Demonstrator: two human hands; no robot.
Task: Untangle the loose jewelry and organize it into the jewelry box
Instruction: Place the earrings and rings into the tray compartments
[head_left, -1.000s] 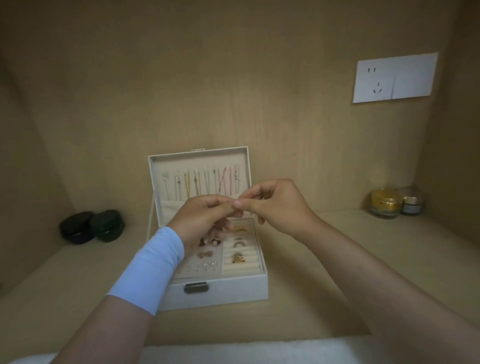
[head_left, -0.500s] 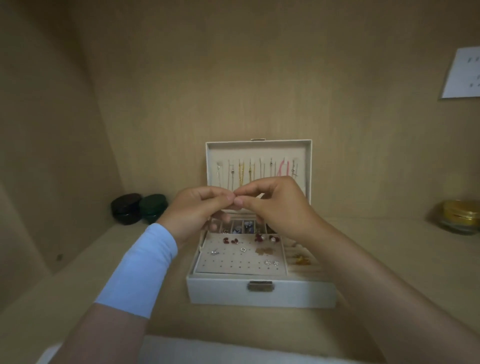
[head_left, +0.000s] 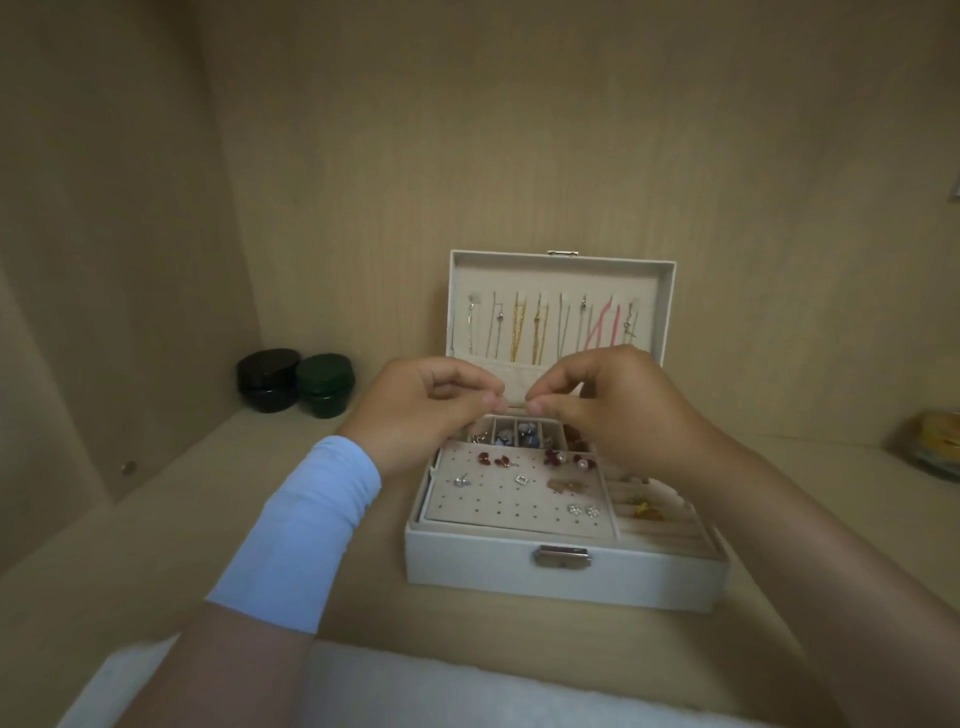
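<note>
Left hand (head_left: 426, 410), right hand (head_left: 618, 410) parted, item unclear

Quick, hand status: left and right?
Left hand: pinching grip; what it holds cannot be told.
Right hand: pinching grip; what it holds cannot be told.

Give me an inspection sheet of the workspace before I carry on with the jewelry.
Surface: beige shelf, with a white cloth along its near edge.
Job's things: white jewelry box open, lid upright. Necklaces hang in the lid. Earrings sit on the perforated panel.
Clutter: black jar and green jar side by side at far left. Blurred gold-topped jar at far right.
Grippers: left hand and right hand above the box, fingers pinched, tips close together. Anything held is too fine to see.
Cables: nothing seen.
Surroundings: beige wood-grain walls enclose the shelf.
</note>
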